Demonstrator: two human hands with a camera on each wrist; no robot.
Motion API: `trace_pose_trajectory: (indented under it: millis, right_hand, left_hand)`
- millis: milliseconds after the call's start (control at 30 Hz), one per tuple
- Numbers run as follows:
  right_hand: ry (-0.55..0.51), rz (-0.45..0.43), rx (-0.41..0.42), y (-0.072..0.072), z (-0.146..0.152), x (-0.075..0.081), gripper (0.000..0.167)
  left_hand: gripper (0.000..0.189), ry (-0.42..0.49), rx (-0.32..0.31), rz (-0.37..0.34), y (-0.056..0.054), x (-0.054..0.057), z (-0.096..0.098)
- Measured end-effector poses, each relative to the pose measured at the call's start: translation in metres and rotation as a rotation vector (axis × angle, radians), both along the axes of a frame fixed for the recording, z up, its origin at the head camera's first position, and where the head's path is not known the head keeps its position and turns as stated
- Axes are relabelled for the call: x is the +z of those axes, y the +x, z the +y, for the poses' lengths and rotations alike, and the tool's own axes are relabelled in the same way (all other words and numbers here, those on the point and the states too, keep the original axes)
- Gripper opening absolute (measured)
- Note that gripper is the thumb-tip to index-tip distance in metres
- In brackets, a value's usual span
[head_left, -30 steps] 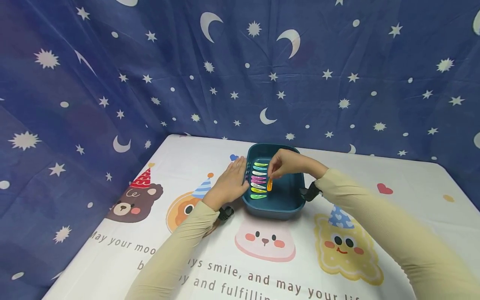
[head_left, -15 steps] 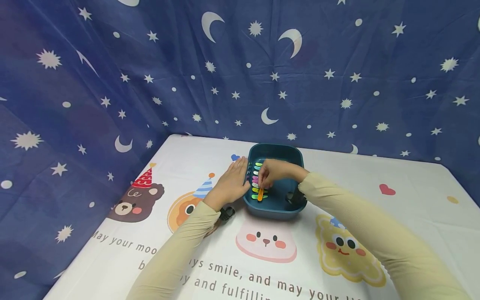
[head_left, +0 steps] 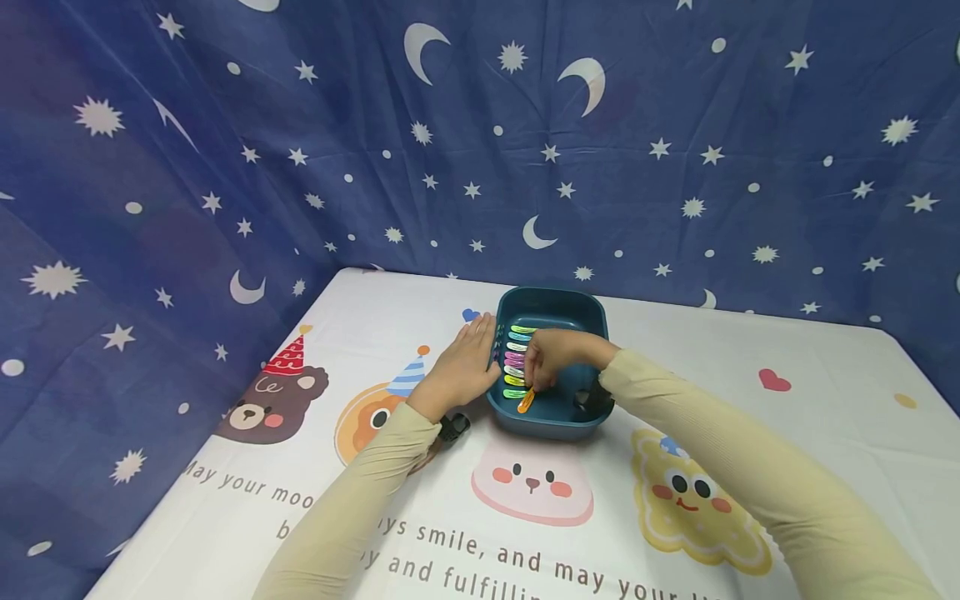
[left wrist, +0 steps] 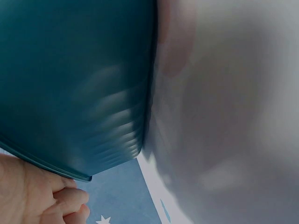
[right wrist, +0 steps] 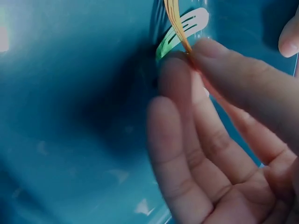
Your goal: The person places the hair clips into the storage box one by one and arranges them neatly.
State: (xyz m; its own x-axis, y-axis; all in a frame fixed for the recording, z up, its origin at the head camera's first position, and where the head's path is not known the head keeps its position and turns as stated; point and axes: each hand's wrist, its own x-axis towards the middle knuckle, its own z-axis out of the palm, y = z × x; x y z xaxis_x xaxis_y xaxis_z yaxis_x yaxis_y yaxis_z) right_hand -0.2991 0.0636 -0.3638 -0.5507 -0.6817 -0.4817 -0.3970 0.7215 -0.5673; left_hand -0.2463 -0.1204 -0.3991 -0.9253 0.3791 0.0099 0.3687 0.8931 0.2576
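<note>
In the head view my right hand (head_left: pixel 561 354) is inside a teal plastic tub (head_left: pixel 551 429), pinching an orange snap hair clip (head_left: pixel 527 402) near the tub's front wall. The right wrist view shows thumb and index finger on one end of that orange hair clip, which overlaps a green hair clip (right wrist: pixel 189 23) behind it. Several hair clips in yellow, blue, white, purple and green lie in a column along the tub's left side, the green hair clip (head_left: pixel 516 393) frontmost. My left hand (head_left: pixel 462 364) rests along the left rim with extended fingers.
A white tablecloth (head_left: pixel 825 467) with cartoon faces and lettering covers the table. Behind it hangs a dark blue cloth (head_left: pixel 637 208) with moons and stars. Black straps with small devices sit at both wrists, the right one (head_left: pixel 592 400) overlapping the tub's right side.
My right hand has carried the orange hair clip leftward and toward the front of the tub, from beside the column to its near end. My left hand has stayed at the rim.
</note>
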Motion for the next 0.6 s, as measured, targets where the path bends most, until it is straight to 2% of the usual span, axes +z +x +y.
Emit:
trace_pose_trajectory:
  millis: [233, 600]
  right_hand:
    - [0.043, -0.034, -0.005, 0.0, 0.0018, -0.0017, 0.01]
    - [0.053, 0.086, 0.036, 0.0037, -0.0033, -0.0064, 0.008]
  left_hand:
    - [0.071, 0.006, 0.005, 0.0, 0.0002, 0.0001, 0.0003]
    - [0.071, -0.001, -0.003, -0.002, 0.0007, 0.0014, -0.0005]
